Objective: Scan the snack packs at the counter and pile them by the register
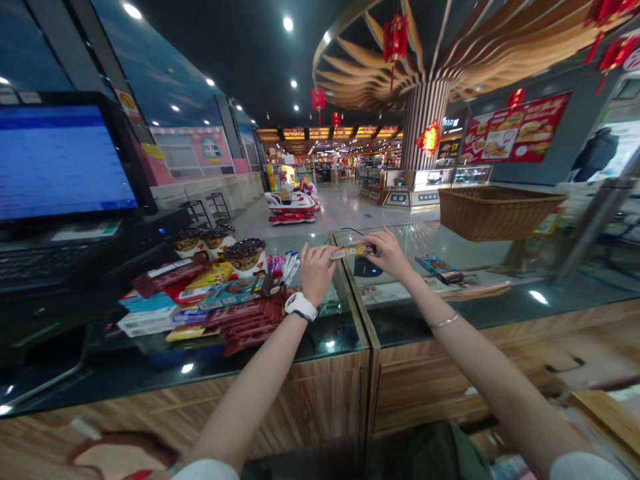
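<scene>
Over the glass counter, a slim box with white and yellow sides (pixel 353 251) is held level between my hands. My left hand (pixel 317 272), wearing a white watch, has its fingers closed on the left end. My right hand (pixel 389 255), with a silver bangle on that wrist, grips the right end. Just below is a dark device with a small blue light (pixel 367 268), partly hidden by my right hand. Right of it lies a blue and brown chocolate packet (pixel 439 269). Left of my left hand are piled dark red chocolate bars (pixel 245 320) and lidded snack cups (pixel 245 257).
A monitor (pixel 65 160) and a keyboard (pixel 35 257) stand at the left. A brown wicker basket (pixel 500 210) sits at the back right of the counter. A metal-edged seam (pixel 357 307) runs between the two glass tops. Wooden drawers (pixel 450 380) are below.
</scene>
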The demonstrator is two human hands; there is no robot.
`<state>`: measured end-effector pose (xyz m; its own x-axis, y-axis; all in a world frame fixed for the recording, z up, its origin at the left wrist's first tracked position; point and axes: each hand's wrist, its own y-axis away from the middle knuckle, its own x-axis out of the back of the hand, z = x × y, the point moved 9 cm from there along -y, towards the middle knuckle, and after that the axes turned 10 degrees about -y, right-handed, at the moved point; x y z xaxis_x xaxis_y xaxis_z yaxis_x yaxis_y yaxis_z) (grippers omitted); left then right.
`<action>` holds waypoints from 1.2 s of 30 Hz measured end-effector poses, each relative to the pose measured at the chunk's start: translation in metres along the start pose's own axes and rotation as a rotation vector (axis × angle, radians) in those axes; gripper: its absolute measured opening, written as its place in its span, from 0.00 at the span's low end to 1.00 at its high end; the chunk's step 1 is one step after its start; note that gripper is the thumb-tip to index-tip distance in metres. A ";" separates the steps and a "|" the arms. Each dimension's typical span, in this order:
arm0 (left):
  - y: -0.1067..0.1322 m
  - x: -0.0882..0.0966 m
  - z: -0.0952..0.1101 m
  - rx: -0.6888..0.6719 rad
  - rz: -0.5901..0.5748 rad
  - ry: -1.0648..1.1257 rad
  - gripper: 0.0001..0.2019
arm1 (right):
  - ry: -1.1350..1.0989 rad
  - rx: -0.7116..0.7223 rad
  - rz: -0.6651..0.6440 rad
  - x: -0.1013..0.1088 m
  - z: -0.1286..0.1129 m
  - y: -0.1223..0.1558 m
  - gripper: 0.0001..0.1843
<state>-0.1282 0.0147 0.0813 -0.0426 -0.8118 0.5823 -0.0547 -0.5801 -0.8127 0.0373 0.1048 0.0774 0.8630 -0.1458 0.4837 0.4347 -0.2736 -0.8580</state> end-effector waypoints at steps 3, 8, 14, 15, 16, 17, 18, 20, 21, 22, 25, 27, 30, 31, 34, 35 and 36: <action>0.000 -0.001 -0.004 0.043 0.006 0.010 0.11 | -0.019 -0.053 -0.013 0.011 0.023 0.005 0.36; 0.000 0.002 -0.007 0.086 0.017 0.018 0.11 | 0.011 -0.275 -0.046 0.025 0.088 0.031 0.45; 0.000 0.003 -0.007 0.091 0.007 0.027 0.09 | -0.044 -0.316 -0.300 -0.016 0.106 0.050 0.46; 0.000 0.003 -0.006 0.087 0.010 0.029 0.09 | -0.055 -0.297 -0.323 -0.022 0.103 0.051 0.46; 0.000 0.003 -0.006 0.081 0.015 0.031 0.09 | -0.066 -0.278 -0.343 -0.027 0.100 0.050 0.46; 0.000 0.003 -0.005 0.075 0.020 0.033 0.09 | -0.076 -0.258 -0.362 -0.032 0.096 0.050 0.46; 0.000 0.003 -0.005 0.069 0.023 0.033 0.09 | -0.085 -0.238 -0.378 -0.035 0.093 0.050 0.47; 0.000 0.003 -0.004 0.070 0.025 0.030 0.09 | -0.095 -0.203 -0.404 -0.040 0.087 0.049 0.46; 0.000 0.003 -0.004 0.075 0.023 0.026 0.09 | -0.097 -0.188 -0.414 -0.042 0.085 0.049 0.45; -0.001 0.003 -0.005 0.083 0.019 0.022 0.09 | -0.097 -0.175 -0.423 -0.043 0.083 0.049 0.43; -0.001 0.003 -0.006 0.106 0.004 0.010 0.09 | -0.108 -0.155 -0.432 -0.046 0.081 0.048 0.39; -0.002 0.002 -0.007 0.110 -0.006 0.003 0.10 | -0.117 -0.162 -0.428 -0.047 0.081 0.048 0.38; -0.002 0.002 -0.007 0.112 -0.012 0.004 0.10 | -0.125 -0.168 -0.430 -0.049 0.081 0.047 0.34; -0.003 0.002 -0.007 0.113 -0.011 0.007 0.10 | -0.129 -0.163 -0.433 -0.049 0.080 0.047 0.33; -0.003 0.003 -0.007 0.114 0.001 0.012 0.10 | -0.134 -0.131 -0.441 -0.050 0.073 0.044 0.29; -0.003 0.003 -0.007 0.114 0.003 0.012 0.10 | -0.134 -0.119 -0.448 -0.050 0.070 0.044 0.29; -0.002 0.002 -0.008 0.115 0.005 0.012 0.10 | -0.133 -0.107 -0.458 -0.051 0.067 0.043 0.29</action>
<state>-0.1358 0.0146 0.0849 -0.0547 -0.8141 0.5782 0.0603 -0.5807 -0.8119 0.0291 0.1638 0.0043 0.6179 0.1336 0.7748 0.7543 -0.3787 -0.5363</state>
